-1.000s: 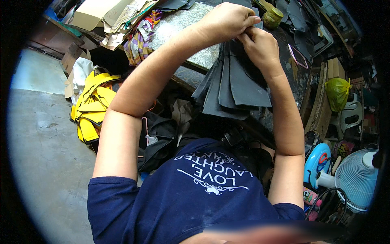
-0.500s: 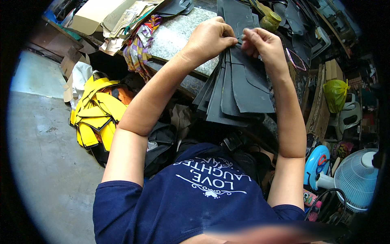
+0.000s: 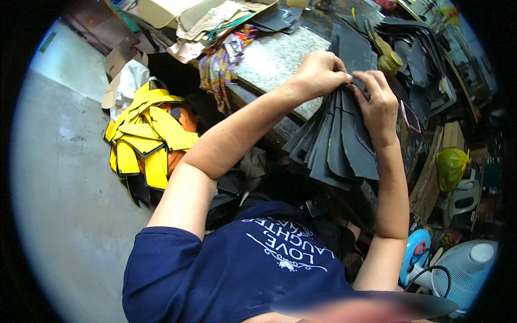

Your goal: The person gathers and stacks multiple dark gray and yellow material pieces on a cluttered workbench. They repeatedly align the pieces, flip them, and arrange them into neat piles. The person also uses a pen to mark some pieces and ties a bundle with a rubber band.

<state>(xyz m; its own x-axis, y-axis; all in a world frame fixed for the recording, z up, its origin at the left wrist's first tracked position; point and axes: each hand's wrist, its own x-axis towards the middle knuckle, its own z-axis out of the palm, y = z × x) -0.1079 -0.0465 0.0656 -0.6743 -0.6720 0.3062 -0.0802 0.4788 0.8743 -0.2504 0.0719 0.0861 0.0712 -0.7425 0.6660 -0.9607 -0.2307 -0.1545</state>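
A stack of dark grey, flat flexible sheets (image 3: 340, 141) fans out over the table's near edge. My left hand (image 3: 321, 75) is closed in a pinch at the upper part of this fan. Close to its fingertips, my right hand (image 3: 378, 103) has its thumb and fingers bent toward each other over the same sheets. Whatever lies between the right fingertips is too small to make out. Behind both hands, more long dark pieces (image 3: 355, 51) extend up the table.
A speckled pale slab (image 3: 285, 54) lies left of the sheets, with a patterned cloth (image 3: 216, 72) at its side. Yellow strips (image 3: 148, 132) are heaped at the left. To the right are a pink-rimmed item (image 3: 410, 116), a yellow-green bag (image 3: 451, 168) and a fan (image 3: 466, 269).
The view has shifted, so the scene sits further right and lower. My right fingertips have come closer to the left ones, and the sheets hang more spread out.
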